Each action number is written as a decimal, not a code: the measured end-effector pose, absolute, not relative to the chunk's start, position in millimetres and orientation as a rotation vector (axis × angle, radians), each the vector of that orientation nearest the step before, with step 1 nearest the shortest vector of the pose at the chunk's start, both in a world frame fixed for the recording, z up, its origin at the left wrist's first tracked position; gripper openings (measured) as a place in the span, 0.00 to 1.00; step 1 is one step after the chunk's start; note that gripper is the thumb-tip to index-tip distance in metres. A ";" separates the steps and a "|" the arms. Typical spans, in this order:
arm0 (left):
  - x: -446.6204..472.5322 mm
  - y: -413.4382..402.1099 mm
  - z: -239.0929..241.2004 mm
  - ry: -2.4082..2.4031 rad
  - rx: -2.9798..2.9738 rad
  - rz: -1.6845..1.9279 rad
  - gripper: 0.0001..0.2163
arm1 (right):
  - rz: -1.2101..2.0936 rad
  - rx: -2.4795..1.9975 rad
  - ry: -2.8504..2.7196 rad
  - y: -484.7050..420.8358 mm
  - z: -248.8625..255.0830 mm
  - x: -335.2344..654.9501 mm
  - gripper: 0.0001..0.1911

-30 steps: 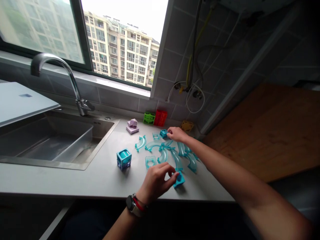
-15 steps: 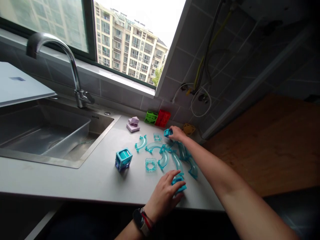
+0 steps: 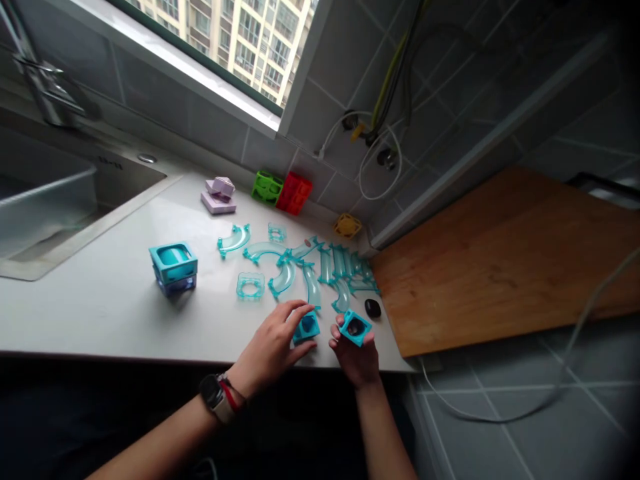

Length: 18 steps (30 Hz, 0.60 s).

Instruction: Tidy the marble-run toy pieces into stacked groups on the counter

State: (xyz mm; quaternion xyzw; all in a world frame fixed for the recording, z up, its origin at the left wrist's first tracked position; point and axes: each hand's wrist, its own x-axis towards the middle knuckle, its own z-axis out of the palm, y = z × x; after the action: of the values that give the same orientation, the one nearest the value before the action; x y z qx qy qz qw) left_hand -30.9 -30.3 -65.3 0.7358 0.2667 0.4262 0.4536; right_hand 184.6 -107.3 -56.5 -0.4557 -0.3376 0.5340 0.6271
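My right hand (image 3: 357,357) grips a turquoise hollow cube block (image 3: 355,327), tilted so its round hole faces up, above the counter's front edge. Just left of it, my left hand (image 3: 270,340) has thumb and fingers around another turquoise cube block (image 3: 307,325) on the countertop. Beyond both hands lie several clear teal curved track pieces (image 3: 285,278) and straight track pieces (image 3: 326,265). A clear square piece with a round hole (image 3: 250,287) is left of them, a smaller one (image 3: 277,232) behind. Further left, a turquoise block (image 3: 175,260) sits on a purple block (image 3: 177,285).
Along the wall stand lilac blocks (image 3: 219,203), a green block (image 3: 267,187), a red block (image 3: 295,193) and a yellow block (image 3: 347,225). A black oval object (image 3: 373,308) lies by the wooden board (image 3: 500,267) at right. The sink (image 3: 145,190) is at left.
My right hand has come back from the far side of the counter toward me, bringing the turquoise cube block. My left hand stays at its block. The view has turned right and down.
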 end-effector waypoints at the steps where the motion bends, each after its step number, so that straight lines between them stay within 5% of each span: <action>1: -30.1 -29.8 -67.6 0.681 1.865 1.025 0.26 | 1.256 -0.989 -0.735 -105.4 -60.1 185.5 0.32; 12: -32.2 -19.4 -66.1 0.665 1.917 1.024 0.20 | 1.345 -0.858 -0.551 -91.1 -58.5 185.7 0.30; 18: -33.5 -17.2 -66.8 0.680 1.744 1.073 0.28 | 1.305 -0.902 -0.610 -92.4 -61.3 183.3 0.32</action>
State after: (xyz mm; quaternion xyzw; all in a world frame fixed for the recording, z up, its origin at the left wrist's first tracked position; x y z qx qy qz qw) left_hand -33.5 -17.2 -66.8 0.7125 0.2779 0.4384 0.4721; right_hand 183.3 -92.4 -61.3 -0.3986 -0.2694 0.5769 0.6601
